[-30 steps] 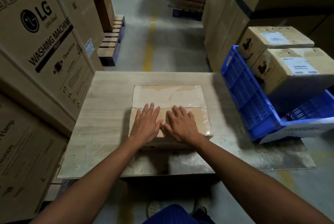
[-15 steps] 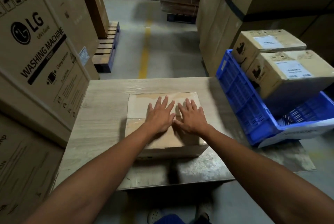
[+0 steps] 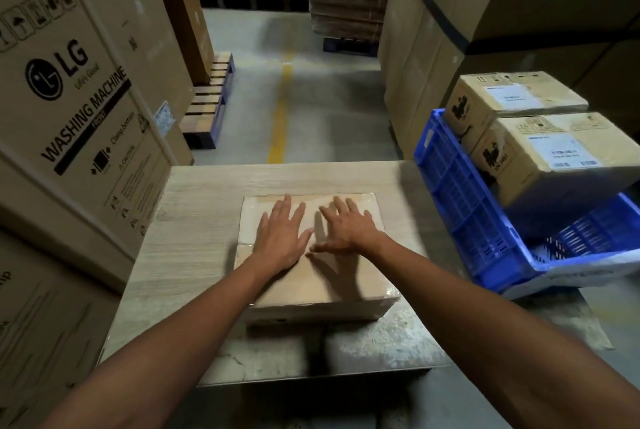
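Observation:
A taped cardboard box (image 3: 322, 286) lies flat on a wood-grain table (image 3: 194, 220), with clear tape along its top seam. My left hand (image 3: 282, 238) lies flat on the left half of the box top, fingers spread and pointing away from me. Beside it, my right hand (image 3: 349, 227) presses flat on the right half, fingers spread, thumb stretched toward the left hand. Neither hand holds anything.
A blue plastic crate (image 3: 460, 207) leans at the table's right edge with two labelled cardboard boxes (image 3: 547, 155) resting on it. Large washing machine cartons (image 3: 79, 99) stand close on the left. Tall cartons line the right. A floor aisle with a yellow line (image 3: 280, 110) runs ahead.
Both hands have slid forward along the box top, from its near half toward its far edge, and spread a little apart. The camera view has shifted closer.

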Demonstrator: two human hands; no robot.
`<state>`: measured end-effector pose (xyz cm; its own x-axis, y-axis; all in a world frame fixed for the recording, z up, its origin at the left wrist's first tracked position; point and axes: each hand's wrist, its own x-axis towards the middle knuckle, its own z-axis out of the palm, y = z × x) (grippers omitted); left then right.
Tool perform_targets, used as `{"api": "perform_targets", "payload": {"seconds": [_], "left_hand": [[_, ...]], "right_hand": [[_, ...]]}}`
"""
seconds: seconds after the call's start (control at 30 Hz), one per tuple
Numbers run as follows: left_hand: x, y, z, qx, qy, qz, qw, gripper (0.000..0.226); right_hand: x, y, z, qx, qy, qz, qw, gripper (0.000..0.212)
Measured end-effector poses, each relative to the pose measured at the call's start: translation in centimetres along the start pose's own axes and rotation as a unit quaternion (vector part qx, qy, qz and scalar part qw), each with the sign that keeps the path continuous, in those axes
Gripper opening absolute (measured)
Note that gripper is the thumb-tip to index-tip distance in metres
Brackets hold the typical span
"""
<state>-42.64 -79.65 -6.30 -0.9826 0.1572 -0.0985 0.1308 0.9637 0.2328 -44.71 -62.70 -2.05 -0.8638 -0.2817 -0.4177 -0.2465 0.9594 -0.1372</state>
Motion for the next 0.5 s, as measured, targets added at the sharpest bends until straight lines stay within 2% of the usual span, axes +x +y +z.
{"api": "perform_targets", "payload": {"seconds": [0.1,0.27,0.37,0.5], "left_hand": [[-1.3,-3.0,0.6,-0.012,-0.010,0.004,1.000,0.076],[-0.2,-4.9,-1.6,-0.069,-0.151,0.039,0.985,0.117],[0.0,-5.0,-2.3,-0.017,-0.207,0.061,0.976,0.137],[-0.3,-4.9,-1.7,0.053,-0.212,0.078,0.973,0.148]], "right_hand": [[0.8,-1.2,1.7,0.001,-0.065,-0.020,0.998,0.122],[1.7,-0.4,-0.3,-0.041,-0.141,-0.036,0.989,0.134],[1.6,-0.7,-1.3,-0.081,-0.171,-0.035,0.981,0.140],[0.0,-1.2,-0.4,-0.127,-0.165,-0.026,0.978,0.153]]}}
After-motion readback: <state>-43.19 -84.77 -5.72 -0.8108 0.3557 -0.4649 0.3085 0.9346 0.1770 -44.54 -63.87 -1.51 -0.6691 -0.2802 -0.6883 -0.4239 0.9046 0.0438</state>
